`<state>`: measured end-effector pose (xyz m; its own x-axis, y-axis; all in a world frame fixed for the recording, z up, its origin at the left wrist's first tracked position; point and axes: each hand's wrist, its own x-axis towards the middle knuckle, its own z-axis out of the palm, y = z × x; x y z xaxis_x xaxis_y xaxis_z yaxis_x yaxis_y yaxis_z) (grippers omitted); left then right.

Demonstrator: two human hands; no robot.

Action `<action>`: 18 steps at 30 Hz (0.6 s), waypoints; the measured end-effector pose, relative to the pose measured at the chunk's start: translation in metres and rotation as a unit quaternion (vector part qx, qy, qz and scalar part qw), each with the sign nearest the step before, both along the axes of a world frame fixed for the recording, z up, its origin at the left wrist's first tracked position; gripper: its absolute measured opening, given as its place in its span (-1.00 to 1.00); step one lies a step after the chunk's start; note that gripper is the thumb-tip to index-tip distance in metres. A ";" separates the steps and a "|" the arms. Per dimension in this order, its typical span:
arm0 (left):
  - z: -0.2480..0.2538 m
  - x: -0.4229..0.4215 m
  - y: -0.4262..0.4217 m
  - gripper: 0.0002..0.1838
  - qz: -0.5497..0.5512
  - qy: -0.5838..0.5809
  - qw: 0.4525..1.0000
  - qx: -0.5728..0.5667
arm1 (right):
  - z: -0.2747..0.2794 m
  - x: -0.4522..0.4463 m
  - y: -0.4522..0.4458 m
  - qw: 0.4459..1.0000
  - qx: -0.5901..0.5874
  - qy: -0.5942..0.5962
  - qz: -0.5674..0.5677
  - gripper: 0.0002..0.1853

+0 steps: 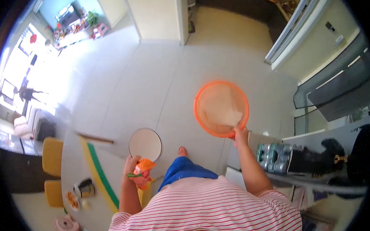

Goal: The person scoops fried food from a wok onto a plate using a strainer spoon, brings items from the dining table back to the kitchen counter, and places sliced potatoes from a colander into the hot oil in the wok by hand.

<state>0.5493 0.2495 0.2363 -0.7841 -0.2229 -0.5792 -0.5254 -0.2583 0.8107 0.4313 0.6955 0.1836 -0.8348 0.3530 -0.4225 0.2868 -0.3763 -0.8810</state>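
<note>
My right hand is closed on the rim of a round, orange-rimmed plastic basket, held out above the floor in front of me. Its inside looks pale, with a whitish sheet-like piece in it, too blurred to name. In my left hand is a crumpled orange and red plastic packet with a bit of green, fingers wrapped round it. Just beyond that hand stands a stool with a round white seat; I cannot tell whether they touch.
At my left is a table with a green and yellow strip, a plate of food and yellow chairs beyond. Packed bottles and a black bag sit on a surface at my right. Pale tiled floor stretches ahead.
</note>
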 end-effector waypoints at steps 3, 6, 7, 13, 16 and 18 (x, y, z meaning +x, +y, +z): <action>-0.019 -0.112 0.038 -0.85 -0.051 -0.032 0.997 -0.040 | -0.036 -0.087 0.049 0.997 0.068 -0.010 -0.030 -0.66; -0.020 -0.228 0.088 -0.84 -0.069 0.000 0.996 -0.048 | -0.031 -0.149 0.090 0.995 -0.032 0.007 -0.091 -0.66; -0.013 -0.265 0.109 -0.83 -0.078 0.002 0.997 -0.018 | -0.031 -0.166 0.106 0.995 -0.015 -0.003 -0.102 -0.66; 0.014 -0.518 0.204 -0.76 -0.255 0.013 0.960 -0.112 | -0.026 -0.271 0.205 0.972 -0.034 0.001 -0.231 -0.63; 0.021 -0.631 0.267 -0.75 -0.265 0.026 0.963 -0.045 | -0.013 -0.326 0.253 0.964 -0.027 -0.049 -0.261 -0.63; 0.024 -0.693 0.316 -0.76 -0.247 0.032 0.968 -0.007 | -0.031 -0.374 0.300 0.964 -0.009 -0.054 -0.261 -0.64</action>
<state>-0.1439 0.5655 0.2605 -0.8308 0.1820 -0.5260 -0.5312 0.0227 0.8469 0.0568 0.9956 0.1528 -0.4968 0.7044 -0.5070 0.1439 -0.5093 -0.8485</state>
